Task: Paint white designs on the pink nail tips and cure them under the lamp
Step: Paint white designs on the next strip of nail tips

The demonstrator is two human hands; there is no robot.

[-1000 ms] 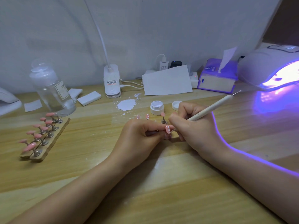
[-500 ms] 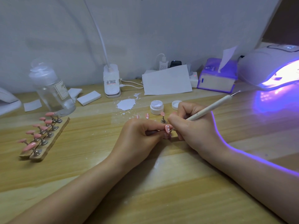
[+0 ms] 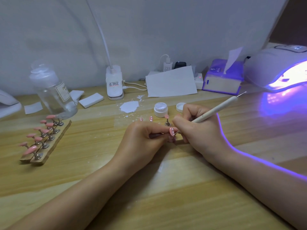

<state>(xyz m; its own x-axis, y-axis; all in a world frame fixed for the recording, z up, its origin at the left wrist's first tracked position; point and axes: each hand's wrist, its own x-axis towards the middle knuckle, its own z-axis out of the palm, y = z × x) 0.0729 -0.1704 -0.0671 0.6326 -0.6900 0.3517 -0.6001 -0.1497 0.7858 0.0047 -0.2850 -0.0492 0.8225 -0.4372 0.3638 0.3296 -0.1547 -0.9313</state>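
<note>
The left hand [image 3: 142, 138] rests on the wooden table [image 3: 166, 196] with its grip pinched on a small stem that carries a pink nail tip [image 3: 172, 131], thumb and forefinger curled around the stem so that the tip faces up toward the camera. That tip already bears a few white dots. The right hand [image 3: 197, 130] has its grip closed pen-fashion around a slim white dotting tool [image 3: 214, 112], whose shaft slants up and to the right while its fine metal point meets the right edge of the held tip. Just behind the hands stand another pink tip on a metal stand [image 3: 167, 120] and two loose dotted tips [image 3: 146, 119] lying flat on the table. Near these sit an open white paint jar [image 3: 160, 110] and its lid [image 3: 180, 107], which lies apart from it (the lid is partly hidden by the right hand). A smear of white paint [image 3: 129, 106] marks the table to the left of the jar. At the far left, a wooden holder [image 3: 49, 146] carries two rows of pink tips on stands, beside a clear pump bottle [image 3: 53, 90]. At the far right the curing lamp [image 3: 279, 70] glows violet, with a tissue box [image 3: 222, 78] to its left.
</note>
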